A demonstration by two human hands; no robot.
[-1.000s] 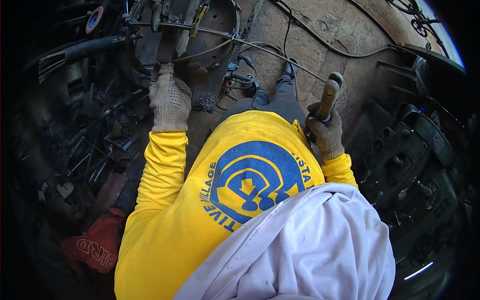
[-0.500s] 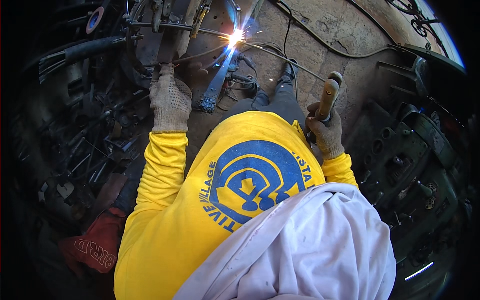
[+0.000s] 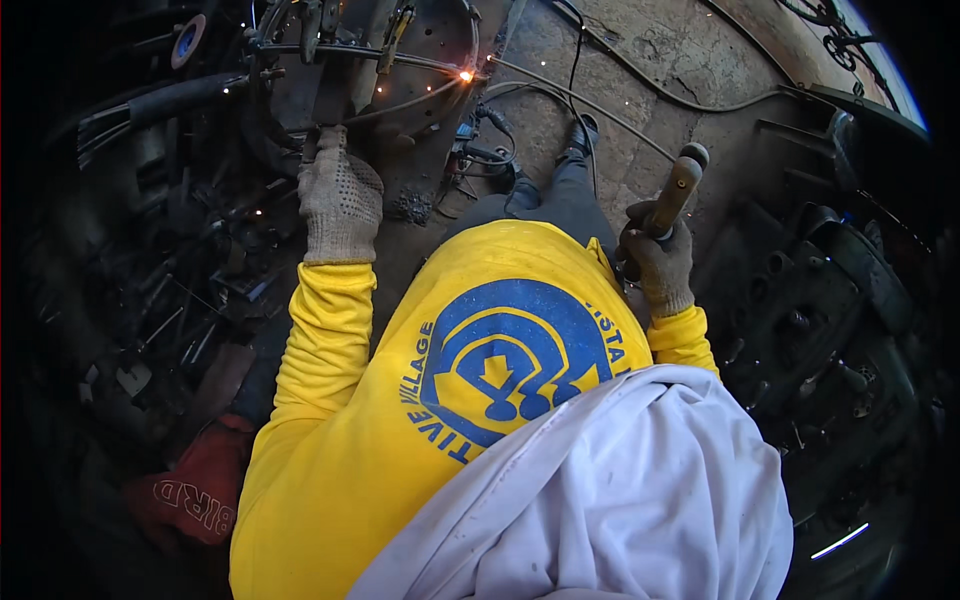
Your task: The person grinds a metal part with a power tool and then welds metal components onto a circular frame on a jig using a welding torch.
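Note:
My right hand [image 3: 661, 262], in a knitted glove, is closed around a welding electrode holder [image 3: 676, 192]. From its jaw a long thin welding rod [image 3: 585, 103] reaches up and left, its tip glowing faintly. The tip stands a little apart from a small orange-hot spot [image 3: 466, 76] on the round-bar metal frame [image 3: 415, 62]. On the left, my gloved left hand [image 3: 340, 195] grips the near end of a flat metal bar [image 3: 340, 95] beside the frame; its fingertips are partly hidden. A locking clamp [image 3: 396, 38] sits on the frame.
A corded power tool [image 3: 485, 155] lies near my feet, with cables [image 3: 650, 85] across the concrete floor. Metal scraps [image 3: 190, 300] clutter the dark left side, near a red cloth item [image 3: 195, 485]. Dark green machinery [image 3: 850, 290] stands at right.
The bright arc has gone out, leaving an orange glow and scattered sparks. My right hand has shifted slightly right, drawing the rod tip off the frame. My left hand stays in place.

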